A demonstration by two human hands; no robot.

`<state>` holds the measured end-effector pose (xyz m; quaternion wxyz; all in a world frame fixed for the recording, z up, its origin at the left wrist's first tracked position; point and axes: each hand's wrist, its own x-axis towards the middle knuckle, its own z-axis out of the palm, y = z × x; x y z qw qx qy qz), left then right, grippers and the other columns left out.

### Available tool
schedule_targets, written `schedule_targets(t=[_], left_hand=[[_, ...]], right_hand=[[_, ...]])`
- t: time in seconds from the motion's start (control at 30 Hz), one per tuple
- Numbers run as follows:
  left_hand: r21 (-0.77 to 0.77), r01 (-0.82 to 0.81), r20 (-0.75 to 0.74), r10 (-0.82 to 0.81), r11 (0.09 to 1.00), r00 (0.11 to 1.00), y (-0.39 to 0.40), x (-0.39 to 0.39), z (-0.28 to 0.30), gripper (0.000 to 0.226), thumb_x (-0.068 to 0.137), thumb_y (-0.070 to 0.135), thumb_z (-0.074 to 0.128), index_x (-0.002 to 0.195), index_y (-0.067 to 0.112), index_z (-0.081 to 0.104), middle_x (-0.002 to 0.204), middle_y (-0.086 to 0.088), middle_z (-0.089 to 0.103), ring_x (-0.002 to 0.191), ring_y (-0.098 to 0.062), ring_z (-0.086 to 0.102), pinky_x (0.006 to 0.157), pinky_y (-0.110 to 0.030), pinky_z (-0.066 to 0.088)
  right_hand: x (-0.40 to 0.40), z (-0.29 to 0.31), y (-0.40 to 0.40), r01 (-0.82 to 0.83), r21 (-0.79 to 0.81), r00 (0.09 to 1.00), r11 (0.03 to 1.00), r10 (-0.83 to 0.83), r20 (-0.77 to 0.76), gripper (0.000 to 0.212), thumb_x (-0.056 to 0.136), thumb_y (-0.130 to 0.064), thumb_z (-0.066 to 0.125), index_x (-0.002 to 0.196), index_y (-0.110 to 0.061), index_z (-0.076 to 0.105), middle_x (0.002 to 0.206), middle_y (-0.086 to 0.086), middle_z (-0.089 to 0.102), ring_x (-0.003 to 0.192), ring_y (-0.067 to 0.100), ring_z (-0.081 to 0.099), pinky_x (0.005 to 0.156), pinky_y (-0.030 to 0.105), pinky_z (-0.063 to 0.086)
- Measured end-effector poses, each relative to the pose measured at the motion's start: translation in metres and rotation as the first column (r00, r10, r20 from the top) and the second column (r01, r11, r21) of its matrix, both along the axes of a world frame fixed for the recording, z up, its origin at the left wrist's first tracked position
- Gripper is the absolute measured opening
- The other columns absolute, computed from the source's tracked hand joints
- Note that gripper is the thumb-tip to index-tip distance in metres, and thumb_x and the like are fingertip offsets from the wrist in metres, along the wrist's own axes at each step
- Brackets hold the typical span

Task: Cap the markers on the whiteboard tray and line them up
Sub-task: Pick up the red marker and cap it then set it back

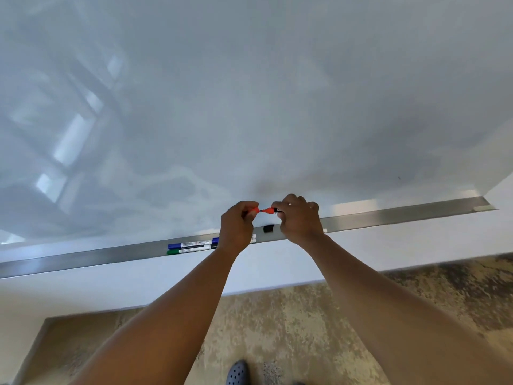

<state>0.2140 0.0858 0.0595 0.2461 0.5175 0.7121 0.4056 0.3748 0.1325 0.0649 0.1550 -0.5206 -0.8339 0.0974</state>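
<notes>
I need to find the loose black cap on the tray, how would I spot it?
Follow the long metal whiteboard tray along the bottom of the white board to where the two hands meet. The small black cap lies on the tray below the gap between the left hand and right hand. Unlike the long blue-capped marker and green-capped marker to its left, it is short, stubby and alone.

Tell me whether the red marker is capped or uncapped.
Uncapped: the left hand holds the red cap just apart from the red marker tip in the right hand.
</notes>
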Motion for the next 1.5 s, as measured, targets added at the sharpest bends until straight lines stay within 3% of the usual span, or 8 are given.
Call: schedule_targets(t=[0.3, 0.43, 0.57, 0.7, 0.87, 1.0, 1.5], left_hand=[[0.115, 0.056, -0.025, -0.054, 0.992, 0.998, -0.020, -0.001, 0.031, 0.020, 0.095, 0.010, 0.061, 0.111, 0.012, 0.073, 0.108, 0.001, 0.073, 0.098, -0.011, 0.066, 0.080, -0.003, 0.043], [0.190, 0.079, 0.008, -0.082, 0.979, 0.997, -0.026, -0.003, 0.053, 0.021, 0.096, 0.010, 0.060, 0.112, 0.012, 0.073, 0.107, 0.002, 0.073, 0.098, -0.011, 0.066, 0.079, -0.003, 0.043], [0.241, 0.018, 0.242, -0.078, 0.970, 0.967, -0.029, -0.010, 0.089, 0.018, 0.096, 0.015, 0.061, 0.110, 0.019, 0.072, 0.099, 0.009, 0.073, 0.089, -0.003, 0.067, 0.080, -0.012, 0.049], [0.297, -0.107, 0.547, -0.077, 0.949, 0.834, -0.028, -0.019, 0.127, 0.018, 0.093, 0.016, 0.066, 0.111, 0.015, 0.070, 0.099, -0.001, 0.075, 0.090, -0.008, 0.068, 0.082, -0.017, 0.053], [0.349, -0.177, 0.711, -0.137, 0.920, 0.690, -0.034, -0.029, 0.169, 0.019, 0.091, 0.016, 0.068, 0.109, 0.014, 0.071, 0.100, -0.001, 0.075, 0.098, -0.015, 0.071, 0.087, -0.021, 0.054], [0.380, -0.193, 0.734, -0.168, 0.905, 0.658, -0.038, -0.035, 0.189, 0.020, 0.090, 0.014, 0.069, 0.110, 0.011, 0.072, 0.104, -0.002, 0.074, 0.101, -0.018, 0.070, 0.087, -0.021, 0.054], [0.383, -0.209, 0.787, -0.200, 0.900, 0.583, -0.041, -0.036, 0.216, 0.016, 0.088, 0.006, 0.069, 0.103, 0.006, 0.073, 0.101, -0.002, 0.075, 0.095, -0.018, 0.072, 0.083, -0.020, 0.055]], right_hand=[[-0.001, 0.030, -0.016, -0.014, 0.112, 0.997, 0.994, 0.023, -0.075, 0.032, 0.086, -0.014, 0.058, 0.111, -0.034, 0.063, 0.108, -0.002, 0.059, 0.099, 0.023, 0.057, 0.090, 0.045, 0.036], [-0.005, 0.051, -0.022, -0.046, 0.168, 0.989, 0.985, 0.069, -0.134, 0.033, 0.087, -0.017, 0.059, 0.113, -0.037, 0.063, 0.106, -0.004, 0.059, 0.097, 0.021, 0.057, 0.084, 0.042, 0.036], [-0.013, 0.082, -0.022, -0.042, 0.262, 0.968, 0.964, 0.104, -0.230, 0.029, 0.088, -0.021, 0.061, 0.113, -0.036, 0.066, 0.101, -0.005, 0.063, 0.091, 0.022, 0.058, 0.074, 0.038, 0.036], [-0.023, 0.125, -0.016, -0.076, 0.299, 0.927, 0.951, 0.178, -0.331, 0.018, 0.090, -0.029, 0.060, 0.107, -0.032, 0.067, 0.099, -0.010, 0.067, 0.090, 0.018, 0.058, 0.074, 0.036, 0.036], [-0.033, 0.168, -0.012, -0.091, 0.351, 0.863, 0.932, 0.250, -0.440, 0.013, 0.090, -0.033, 0.061, 0.100, -0.030, 0.067, 0.095, -0.012, 0.067, 0.088, 0.017, 0.055, 0.074, 0.037, 0.043], [-0.037, 0.189, -0.013, -0.123, 0.391, 0.825, 0.912, 0.313, -0.471, 0.014, 0.090, -0.030, 0.061, 0.101, -0.027, 0.069, 0.094, -0.011, 0.067, 0.087, 0.017, 0.053, 0.067, 0.033, 0.049], [-0.041, 0.214, -0.017, -0.103, 0.417, 0.799, 0.903, 0.325, -0.506, 0.012, 0.087, -0.029, 0.063, 0.096, -0.026, 0.070, 0.090, -0.008, 0.066, 0.086, 0.017, 0.058, 0.069, 0.036, 0.053]])
